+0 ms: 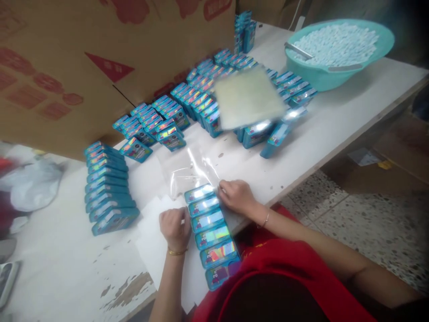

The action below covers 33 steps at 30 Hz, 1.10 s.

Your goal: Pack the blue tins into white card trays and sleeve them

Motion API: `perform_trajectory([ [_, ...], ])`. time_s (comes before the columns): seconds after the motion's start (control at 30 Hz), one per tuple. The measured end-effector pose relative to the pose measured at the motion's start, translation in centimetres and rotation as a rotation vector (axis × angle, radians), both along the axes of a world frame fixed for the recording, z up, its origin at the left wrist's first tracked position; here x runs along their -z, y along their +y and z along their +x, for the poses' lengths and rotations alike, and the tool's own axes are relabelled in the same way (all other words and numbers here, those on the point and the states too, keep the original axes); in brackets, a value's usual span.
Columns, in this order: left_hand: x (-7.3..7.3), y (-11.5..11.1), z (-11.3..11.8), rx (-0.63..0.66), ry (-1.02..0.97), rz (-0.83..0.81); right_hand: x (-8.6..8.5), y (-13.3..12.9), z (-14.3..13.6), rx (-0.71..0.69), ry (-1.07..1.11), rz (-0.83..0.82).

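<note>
Between the curled, parted left hand (174,229) and right hand (236,197), a row of blue boxes (209,222) runs away lengthwise toward clear film (191,166), nearer the right; grip unclear.

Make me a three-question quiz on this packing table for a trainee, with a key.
1. Multiple choice: what holds the small pale pieces?
A) the cardboard carton
B) the turquoise basin
C) the clear plastic film

2. True or false: the basin stands nearer to the left hand than to the right hand.

3. Count: how many packs show in the row of blue packs between the hands?

Key:
1. B.
2. False; it is nearer to the right hand.
3. Six.
</note>
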<state>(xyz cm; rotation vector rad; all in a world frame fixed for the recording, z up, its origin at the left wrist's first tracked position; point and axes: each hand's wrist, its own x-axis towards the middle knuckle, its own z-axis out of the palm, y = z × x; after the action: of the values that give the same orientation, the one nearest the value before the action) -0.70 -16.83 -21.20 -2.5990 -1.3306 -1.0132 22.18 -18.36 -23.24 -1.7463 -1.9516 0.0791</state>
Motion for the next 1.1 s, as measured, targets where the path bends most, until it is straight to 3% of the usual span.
perform_trajectory([
  [0.2, -0.2, -1.2, -0.8, 0.033, 0.043, -0.018, -0.2, -0.9, -0.2, -0.114, -0.012, 0.027],
  [0.4, 0.4, -0.6, 0.0, -0.078, 0.036, -0.13, 0.2, -0.5, -0.2, -0.017, -0.014, -0.067],
  [0.67, 0.5, -1.2, -0.5, -0.036, 0.102, -0.217, 0.2, -1.5, -0.1, -0.157, 0.007, -0.081],
  [0.9, 1.1, -0.5, 0.2, -0.23, 0.14, -0.341, 0.4, -0.2, -0.6, -0.093, 0.014, -0.214],
  [1.1, 0.5, 0.3, -0.1, -0.174, 0.247, -0.313, 0.2, -0.1, -0.6, -0.156, 0.014, -0.25],
])
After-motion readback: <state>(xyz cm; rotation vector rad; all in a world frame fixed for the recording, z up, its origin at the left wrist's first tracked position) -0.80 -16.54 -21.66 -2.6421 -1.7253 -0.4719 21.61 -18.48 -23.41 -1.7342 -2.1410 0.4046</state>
